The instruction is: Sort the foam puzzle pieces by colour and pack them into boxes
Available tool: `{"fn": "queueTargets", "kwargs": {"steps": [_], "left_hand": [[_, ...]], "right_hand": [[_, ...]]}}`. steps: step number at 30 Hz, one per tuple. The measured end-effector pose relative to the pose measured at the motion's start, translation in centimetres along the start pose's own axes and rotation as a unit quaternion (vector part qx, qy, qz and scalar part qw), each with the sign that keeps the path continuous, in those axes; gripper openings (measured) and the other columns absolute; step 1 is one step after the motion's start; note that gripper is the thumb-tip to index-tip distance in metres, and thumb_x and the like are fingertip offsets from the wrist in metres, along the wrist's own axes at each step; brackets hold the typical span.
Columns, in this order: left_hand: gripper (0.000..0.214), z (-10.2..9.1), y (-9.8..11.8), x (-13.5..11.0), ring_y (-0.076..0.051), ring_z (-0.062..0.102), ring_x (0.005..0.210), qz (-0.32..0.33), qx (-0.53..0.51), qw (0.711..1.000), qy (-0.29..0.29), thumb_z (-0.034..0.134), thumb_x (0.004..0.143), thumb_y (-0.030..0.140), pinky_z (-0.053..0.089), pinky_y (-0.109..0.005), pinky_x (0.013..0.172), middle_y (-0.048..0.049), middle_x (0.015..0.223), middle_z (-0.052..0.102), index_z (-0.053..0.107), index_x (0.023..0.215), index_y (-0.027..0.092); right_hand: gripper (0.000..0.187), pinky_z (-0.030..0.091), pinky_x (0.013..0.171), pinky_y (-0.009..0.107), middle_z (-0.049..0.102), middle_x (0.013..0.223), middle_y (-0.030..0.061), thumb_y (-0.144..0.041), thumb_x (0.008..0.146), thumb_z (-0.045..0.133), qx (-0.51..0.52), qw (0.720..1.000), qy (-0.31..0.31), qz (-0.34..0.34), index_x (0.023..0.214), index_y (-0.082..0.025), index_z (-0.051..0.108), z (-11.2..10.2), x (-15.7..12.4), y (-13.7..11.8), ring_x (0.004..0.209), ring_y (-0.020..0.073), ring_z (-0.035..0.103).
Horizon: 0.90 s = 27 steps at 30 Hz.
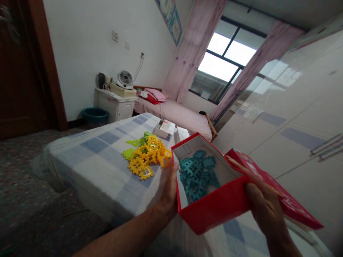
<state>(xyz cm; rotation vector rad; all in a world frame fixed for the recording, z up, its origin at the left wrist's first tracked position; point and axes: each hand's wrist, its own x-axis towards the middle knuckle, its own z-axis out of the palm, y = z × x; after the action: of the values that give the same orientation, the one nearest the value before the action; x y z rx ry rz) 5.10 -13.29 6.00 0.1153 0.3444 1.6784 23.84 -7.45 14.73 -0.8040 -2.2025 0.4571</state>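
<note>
Between my two hands a red cardboard box [214, 210] is held tilted above the table, its white inside facing me. Teal interlocking plastic pieces [197, 175] lie heaped inside it. My left hand [169, 189] presses against the box's left side, its fingers partly hidden behind the wall. My right hand [261, 196] grips the right side, thumb outside and fingers over the rim. Left of the box, yellow interlocking pieces [147, 153] are piled on the table, with several green pieces [128, 154] behind and beside them. A red lid [278, 189] lies beyond my right hand.
The table has a checked blue-and-white cloth [99, 171]. Small white boxes [165, 128] stand at its far end. Behind are a bed [177, 114], a white cabinet [118, 105] with a fan [125, 79], and a bin [95, 116]. A glossy wardrobe [300, 117] stands at right.
</note>
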Motion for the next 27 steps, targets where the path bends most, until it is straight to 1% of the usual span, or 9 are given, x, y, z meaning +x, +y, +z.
{"fn": "queueTargets", "kwargs": {"steps": [4,7,9,11,14,18,20,23,27], "left_hand": [[0.069,0.2,1.0,-0.2,-0.028,0.046,0.125,0.012,-0.072,0.996,-0.051,0.046,0.081,0.063,0.034,-0.040,0.108,-0.0082,0.123,0.061,0.048,0.134,0.019],[0.081,0.0,1.6,-0.1,-0.029,0.042,0.129,0.002,-0.101,0.988,-0.119,0.038,0.079,0.072,0.033,-0.043,0.110,-0.0094,0.128,0.058,0.044,0.138,0.017],[0.082,-0.1,1.7,0.1,-0.030,0.042,0.129,0.001,-0.101,0.985,-0.138,0.038,0.079,0.072,0.034,-0.044,0.109,-0.0100,0.129,0.057,0.044,0.138,0.016],[0.078,-0.2,1.7,0.4,-0.029,0.042,0.128,0.011,-0.097,0.986,-0.138,0.041,0.080,0.068,0.035,-0.043,0.108,-0.0083,0.128,0.058,0.043,0.139,0.018],[0.072,0.1,1.4,0.8,-0.028,0.044,0.127,0.046,-0.068,0.989,-0.119,0.042,0.081,0.065,0.037,-0.043,0.106,-0.0063,0.127,0.059,0.043,0.139,0.021],[0.076,0.5,1.0,1.3,-0.030,0.050,0.119,0.038,0.006,0.996,-0.078,0.037,0.079,0.071,0.041,-0.045,0.100,-0.0097,0.119,0.062,0.051,0.131,0.017],[0.074,0.6,1.2,1.5,-0.030,0.055,0.113,0.026,0.017,0.997,-0.070,0.039,0.079,0.070,0.043,-0.046,0.096,-0.0099,0.114,0.064,0.053,0.128,0.017],[0.063,0.3,1.6,1.7,-0.030,0.060,0.103,0.024,-0.009,0.996,-0.090,0.048,0.079,0.060,0.047,-0.046,0.090,-0.0093,0.106,0.067,0.055,0.124,0.017],[0.050,-0.9,1.2,2.3,-0.029,0.063,0.093,-0.016,-0.049,0.995,-0.088,0.057,0.074,0.043,0.049,-0.044,0.083,-0.0095,0.094,0.069,0.059,0.114,0.013]], "right_hand": [[0.046,0.054,0.084,0.037,0.066,0.115,0.0069,-0.046,0.088,0.046,-0.015,0.998,-0.063,-0.006,0.126,-0.023,0.057,0.4,4.1,-2.8,0.106,0.0271,0.061],[0.044,0.057,0.074,0.032,0.068,0.111,0.0060,-0.046,0.088,0.048,-0.029,0.993,-0.114,0.007,0.124,-0.024,0.060,0.8,6.6,-5.1,0.100,0.0256,0.064],[0.042,0.058,0.066,0.029,0.068,0.110,0.0049,-0.046,0.087,0.049,-0.038,0.989,-0.142,0.009,0.122,-0.024,0.061,1.2,8.2,-6.6,0.092,0.0240,0.067],[0.040,0.057,0.061,0.026,0.067,0.113,0.0043,-0.045,0.087,0.051,-0.044,0.986,-0.159,-0.014,0.119,-0.025,0.063,1.8,9.7,-8.1,0.088,0.0224,0.068],[0.035,0.057,0.063,0.023,0.065,0.119,0.0035,-0.043,0.085,0.056,-0.076,0.975,-0.186,-0.089,0.113,-0.025,0.067,3.0,11.7,-9.5,0.092,0.0216,0.067],[0.032,0.056,0.062,0.021,0.069,0.110,0.0023,-0.040,0.086,0.056,-0.119,0.952,-0.243,-0.145,0.109,-0.024,0.069,4.1,13.4,-10.3,0.084,0.0184,0.068],[0.032,0.056,0.061,0.020,0.070,0.108,0.0026,-0.040,0.087,0.054,-0.119,0.950,-0.244,-0.156,0.109,-0.022,0.069,4.2,13.7,-10.6,0.081,0.0179,0.069],[0.032,0.056,0.059,0.020,0.070,0.107,0.0025,-0.040,0.087,0.054,-0.124,0.950,-0.223,-0.182,0.108,-0.022,0.069,4.2,13.9,-11.3,0.082,0.0185,0.069],[0.028,0.056,0.073,0.022,0.069,0.109,0.0001,-0.037,0.084,0.058,-0.152,0.936,-0.222,-0.225,0.106,-0.024,0.070,5.0,14.0,-11.8,0.093,0.0191,0.067]]}}
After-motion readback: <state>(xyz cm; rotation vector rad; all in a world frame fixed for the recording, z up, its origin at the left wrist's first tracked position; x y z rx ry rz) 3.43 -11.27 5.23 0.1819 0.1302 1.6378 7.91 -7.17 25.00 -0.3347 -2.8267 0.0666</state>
